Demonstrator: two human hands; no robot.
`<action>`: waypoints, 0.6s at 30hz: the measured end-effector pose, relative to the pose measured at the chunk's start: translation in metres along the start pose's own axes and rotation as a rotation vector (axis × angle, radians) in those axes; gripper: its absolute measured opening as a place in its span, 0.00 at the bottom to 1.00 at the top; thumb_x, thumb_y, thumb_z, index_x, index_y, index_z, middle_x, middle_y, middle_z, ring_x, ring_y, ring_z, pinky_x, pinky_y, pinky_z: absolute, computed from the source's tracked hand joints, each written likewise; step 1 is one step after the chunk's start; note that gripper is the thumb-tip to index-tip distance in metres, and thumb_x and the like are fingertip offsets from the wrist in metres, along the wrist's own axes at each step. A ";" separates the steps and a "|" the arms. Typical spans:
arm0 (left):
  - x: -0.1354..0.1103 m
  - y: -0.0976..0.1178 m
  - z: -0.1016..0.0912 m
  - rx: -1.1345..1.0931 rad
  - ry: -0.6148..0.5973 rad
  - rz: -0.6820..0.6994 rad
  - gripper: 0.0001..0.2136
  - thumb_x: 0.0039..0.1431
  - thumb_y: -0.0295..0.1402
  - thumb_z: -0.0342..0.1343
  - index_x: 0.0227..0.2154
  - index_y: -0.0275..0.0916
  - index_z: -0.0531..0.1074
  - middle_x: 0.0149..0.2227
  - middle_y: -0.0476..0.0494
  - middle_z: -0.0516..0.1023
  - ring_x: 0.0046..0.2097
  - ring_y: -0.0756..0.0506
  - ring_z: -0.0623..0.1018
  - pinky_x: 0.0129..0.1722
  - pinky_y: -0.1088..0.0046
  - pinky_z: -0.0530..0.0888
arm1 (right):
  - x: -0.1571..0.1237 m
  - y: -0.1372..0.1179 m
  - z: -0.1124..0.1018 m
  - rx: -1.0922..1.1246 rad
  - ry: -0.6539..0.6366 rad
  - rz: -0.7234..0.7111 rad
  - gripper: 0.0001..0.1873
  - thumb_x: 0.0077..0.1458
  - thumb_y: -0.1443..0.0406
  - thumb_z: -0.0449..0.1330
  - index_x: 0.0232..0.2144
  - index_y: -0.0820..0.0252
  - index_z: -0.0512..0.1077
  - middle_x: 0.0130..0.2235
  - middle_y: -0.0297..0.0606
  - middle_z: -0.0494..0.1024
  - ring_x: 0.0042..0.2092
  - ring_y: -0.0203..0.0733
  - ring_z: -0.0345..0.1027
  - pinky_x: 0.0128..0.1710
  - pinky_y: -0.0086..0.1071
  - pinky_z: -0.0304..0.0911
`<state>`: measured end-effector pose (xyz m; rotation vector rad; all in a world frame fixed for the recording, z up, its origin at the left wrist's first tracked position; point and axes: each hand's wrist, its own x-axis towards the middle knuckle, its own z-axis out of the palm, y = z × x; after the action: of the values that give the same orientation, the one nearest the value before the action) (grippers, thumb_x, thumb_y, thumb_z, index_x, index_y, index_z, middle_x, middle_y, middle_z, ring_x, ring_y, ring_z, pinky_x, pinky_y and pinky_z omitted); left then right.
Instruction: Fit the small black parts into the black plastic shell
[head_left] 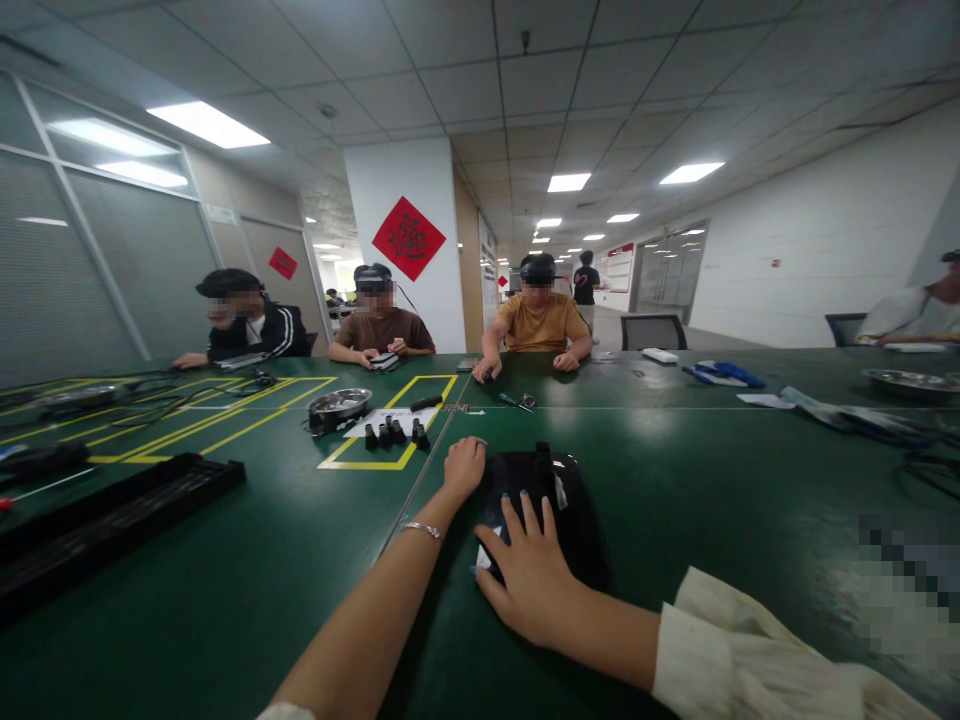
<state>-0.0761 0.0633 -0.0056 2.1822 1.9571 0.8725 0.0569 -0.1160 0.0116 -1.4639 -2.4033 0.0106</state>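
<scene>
A glossy black, rounded panel-like object [585, 530] lies on the green table [720, 500] in front of me; I cannot tell its exact kind. Flat on top of it rests my right hand [529, 570], fingers spread. A white label [486, 550] shows beside its thumb. At the object's far left corner, my left hand [465, 468] is closed, its fingers curled. A small greyish bit shows at those fingertips, too small to name. From the object's far edge a black tab [543, 460] stands up. My right palm covers part of the surface.
Several black cylindrical pieces [394, 434] and a metal bowl [339, 408] stand ahead to the left. A long black tray [112, 520] lies at left. Pliers-like tools [517, 402] lie ahead. Co-workers [536, 320] sit across the table. Blue packets [724, 374] lie at right.
</scene>
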 end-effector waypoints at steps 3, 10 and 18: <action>0.001 -0.001 0.001 0.004 0.003 0.005 0.15 0.59 0.34 0.37 0.37 0.40 0.69 0.42 0.44 0.71 0.46 0.43 0.67 0.45 0.67 0.63 | -0.002 0.001 -0.002 0.004 0.028 -0.010 0.27 0.56 0.50 0.39 0.55 0.51 0.57 0.60 0.45 0.47 0.61 0.57 0.31 0.54 0.54 0.22; 0.001 0.001 -0.002 0.074 -0.006 -0.010 0.13 0.58 0.34 0.39 0.36 0.38 0.68 0.41 0.41 0.71 0.43 0.43 0.68 0.41 0.68 0.64 | -0.004 0.002 -0.015 0.041 0.088 -0.024 0.26 0.57 0.53 0.41 0.54 0.55 0.58 0.58 0.45 0.53 0.60 0.56 0.35 0.56 0.52 0.24; 0.001 0.000 -0.003 0.046 0.001 -0.021 0.12 0.57 0.34 0.41 0.35 0.39 0.69 0.41 0.43 0.71 0.44 0.44 0.68 0.42 0.70 0.63 | 0.000 0.001 -0.056 0.447 -0.022 -0.050 0.21 0.57 0.59 0.45 0.50 0.61 0.64 0.50 0.44 0.65 0.54 0.46 0.53 0.55 0.43 0.43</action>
<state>-0.0770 0.0634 -0.0029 2.1819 2.0169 0.8330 0.0731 -0.1249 0.0643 -1.1980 -2.2577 0.5183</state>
